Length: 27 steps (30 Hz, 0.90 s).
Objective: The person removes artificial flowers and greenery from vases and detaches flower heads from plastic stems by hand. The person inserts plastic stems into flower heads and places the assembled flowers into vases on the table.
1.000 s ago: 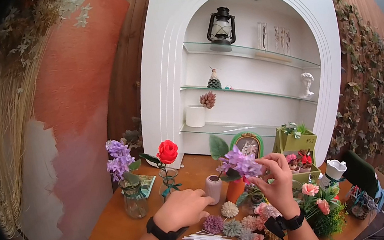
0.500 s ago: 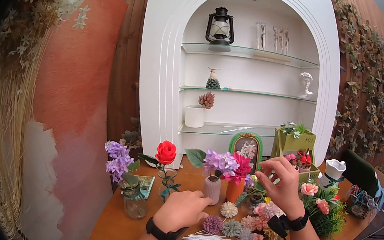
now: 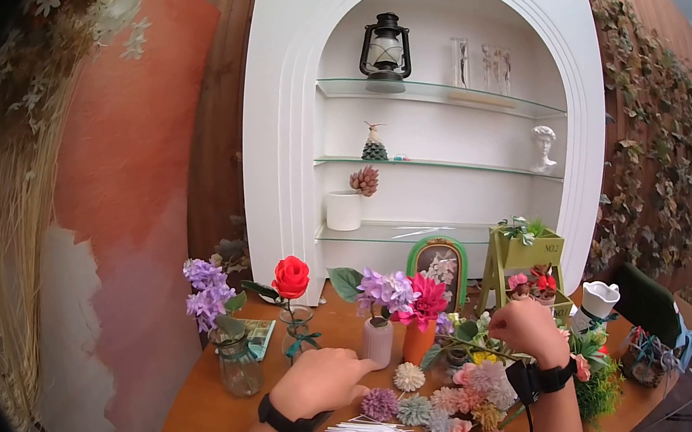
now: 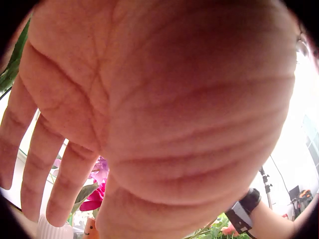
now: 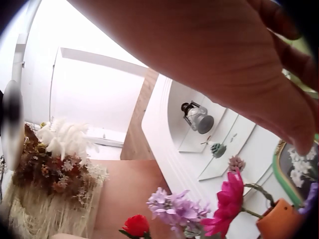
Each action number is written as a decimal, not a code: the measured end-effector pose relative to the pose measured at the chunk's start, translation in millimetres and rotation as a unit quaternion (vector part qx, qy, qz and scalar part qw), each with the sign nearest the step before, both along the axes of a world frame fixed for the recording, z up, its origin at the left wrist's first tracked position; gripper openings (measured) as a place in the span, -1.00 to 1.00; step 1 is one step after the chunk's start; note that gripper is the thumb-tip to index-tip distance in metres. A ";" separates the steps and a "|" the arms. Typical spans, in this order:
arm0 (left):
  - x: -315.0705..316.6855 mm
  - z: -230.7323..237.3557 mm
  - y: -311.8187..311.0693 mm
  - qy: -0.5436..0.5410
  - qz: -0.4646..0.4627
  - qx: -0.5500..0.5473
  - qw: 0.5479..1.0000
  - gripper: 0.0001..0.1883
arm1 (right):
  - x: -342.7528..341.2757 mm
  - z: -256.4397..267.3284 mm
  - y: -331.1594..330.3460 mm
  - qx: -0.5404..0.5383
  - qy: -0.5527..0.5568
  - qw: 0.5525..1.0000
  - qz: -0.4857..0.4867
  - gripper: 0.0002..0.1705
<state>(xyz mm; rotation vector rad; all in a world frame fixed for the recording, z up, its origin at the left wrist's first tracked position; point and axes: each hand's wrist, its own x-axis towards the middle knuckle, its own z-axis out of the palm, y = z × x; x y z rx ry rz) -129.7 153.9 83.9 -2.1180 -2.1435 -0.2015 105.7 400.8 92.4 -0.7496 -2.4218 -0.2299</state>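
Observation:
My left hand (image 3: pixel 322 385) reaches to the ribbed pink vase (image 3: pixel 377 343), fingertips at its lower side; whether they touch is unclear. In the left wrist view its fingers hang fairly straight beside the vase (image 4: pixel 54 230). A purple flower (image 3: pixel 386 290) with a large leaf stands in that vase. Just right of it, a magenta flower (image 3: pixel 423 301) leans from an orange vase (image 3: pixel 419 343). My right hand (image 3: pixel 532 333) is over the stems and foliage before the green box, fingers bent downward; in the right wrist view thumb and fingers are apart, with no held thing visible.
Loose flower heads (image 3: pixel 415 409) and white sticks (image 3: pixel 367 430) lie on the wooden table (image 3: pixel 216 423). Glass vases with a red rose (image 3: pixel 292 278) and purple blooms (image 3: pixel 209 292) stand left. Behind are a green-framed oval (image 3: pixel 441 269) and green box (image 3: pixel 530 249); a basket (image 3: pixel 644 355) sits right.
My right hand has let go of the purple flower and moved right and down to the foliage. The flower now stands in the pink vase. My left hand has stayed beside the vase.

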 end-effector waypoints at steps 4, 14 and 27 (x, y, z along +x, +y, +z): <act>-0.9 -1.6 1.1 -0.006 0.003 -0.010 1.000 -0.56 | -4.2 -13.0 21.9 -0.083 -0.075 0.993 -0.032 -0.87; -1.4 -1.2 1.3 -0.001 -0.001 -0.019 1.000 -0.55 | -19.2 -28.7 24.5 -0.067 -0.154 0.984 -0.057 -0.76; -1.3 0.1 -0.7 -0.002 -0.002 -0.014 1.000 -0.55 | -23.4 -26.7 22.4 -0.021 -0.054 0.997 -0.055 -0.80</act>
